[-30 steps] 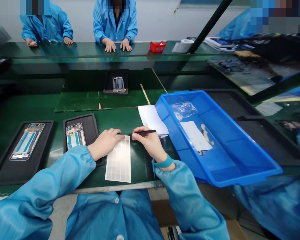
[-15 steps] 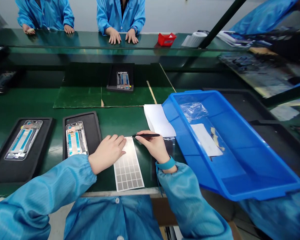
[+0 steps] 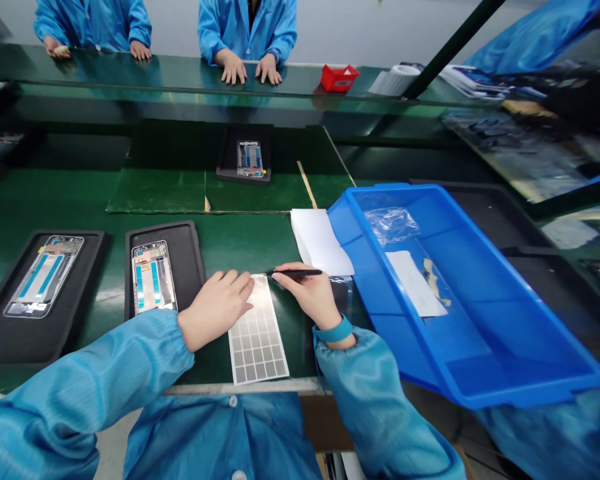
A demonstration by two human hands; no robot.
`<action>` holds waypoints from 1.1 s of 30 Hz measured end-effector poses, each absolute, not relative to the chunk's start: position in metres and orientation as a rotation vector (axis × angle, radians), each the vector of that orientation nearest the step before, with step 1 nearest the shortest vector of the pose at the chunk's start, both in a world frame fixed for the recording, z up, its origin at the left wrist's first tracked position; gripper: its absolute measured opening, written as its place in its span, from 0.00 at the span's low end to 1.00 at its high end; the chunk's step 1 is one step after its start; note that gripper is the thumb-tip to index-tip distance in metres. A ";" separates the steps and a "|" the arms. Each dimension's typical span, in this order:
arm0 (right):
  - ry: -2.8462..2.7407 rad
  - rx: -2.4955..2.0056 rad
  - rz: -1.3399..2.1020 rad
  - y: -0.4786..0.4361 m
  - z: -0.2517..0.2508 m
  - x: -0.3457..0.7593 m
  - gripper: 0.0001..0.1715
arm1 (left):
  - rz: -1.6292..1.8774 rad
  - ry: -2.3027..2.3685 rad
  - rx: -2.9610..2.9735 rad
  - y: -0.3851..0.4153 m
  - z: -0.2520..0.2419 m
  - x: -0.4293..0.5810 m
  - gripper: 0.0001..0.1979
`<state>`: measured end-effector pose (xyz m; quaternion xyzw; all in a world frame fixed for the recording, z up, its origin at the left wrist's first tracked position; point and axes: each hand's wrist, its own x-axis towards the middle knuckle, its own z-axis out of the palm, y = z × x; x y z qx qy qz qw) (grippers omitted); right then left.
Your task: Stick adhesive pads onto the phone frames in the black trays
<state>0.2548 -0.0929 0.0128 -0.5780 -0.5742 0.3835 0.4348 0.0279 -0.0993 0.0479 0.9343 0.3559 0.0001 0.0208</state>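
Observation:
A sheet of grey rectangular stickers point(image 3: 258, 343) lies on the green table before me. My left hand point(image 3: 217, 308) rests on its upper left part, fingers stretched out and lying flat. At the top edge of the sheet, my right hand point(image 3: 311, 295) pinches slim black tweezers point(image 3: 298, 272), their tip pointing left at the stickers. Left of the sheet, a phone frame point(image 3: 153, 273) with blue strips sits in a black tray point(image 3: 186, 257), partly hidden by my left sleeve. Another phone frame point(image 3: 45, 277) lies in a black tray point(image 3: 15, 343) farther left.
A large blue bin point(image 3: 405, 340) stands at right, holding a clear plastic bag point(image 3: 393, 225) and paper. White paper point(image 3: 320, 243) lies against it. Another phone frame point(image 3: 250, 159) sits in a tray ahead. Co-workers' hands point(image 3: 250, 69) rest on the far table near a red box point(image 3: 339, 79).
The view has shifted slightly. Both hands keep nearly the same place on and beside the sticker sheet, with the tweezers' tip still at its top edge.

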 end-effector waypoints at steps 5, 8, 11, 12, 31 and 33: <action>-1.421 -1.440 0.946 -0.093 0.013 0.254 0.15 | -0.006 1.100 2.920 -0.100 0.049 0.028 0.19; -1.415 -1.445 0.947 -0.093 0.014 0.253 0.15 | -0.023 1.097 2.934 -0.100 0.050 0.028 0.19; -1.406 -1.450 0.940 -0.093 0.014 0.253 0.15 | -0.028 1.105 2.938 -0.101 0.051 0.028 0.19; -1.401 -1.453 0.936 -0.093 0.014 0.253 0.15 | -0.028 1.109 2.938 -0.101 0.052 0.028 0.19; -1.400 -1.440 0.906 -0.091 0.013 0.251 0.14 | 0.005 1.099 2.959 -0.099 0.049 0.028 0.18; -1.418 -1.449 0.896 -0.091 0.014 0.251 0.14 | 0.012 1.095 2.962 -0.099 0.049 0.028 0.18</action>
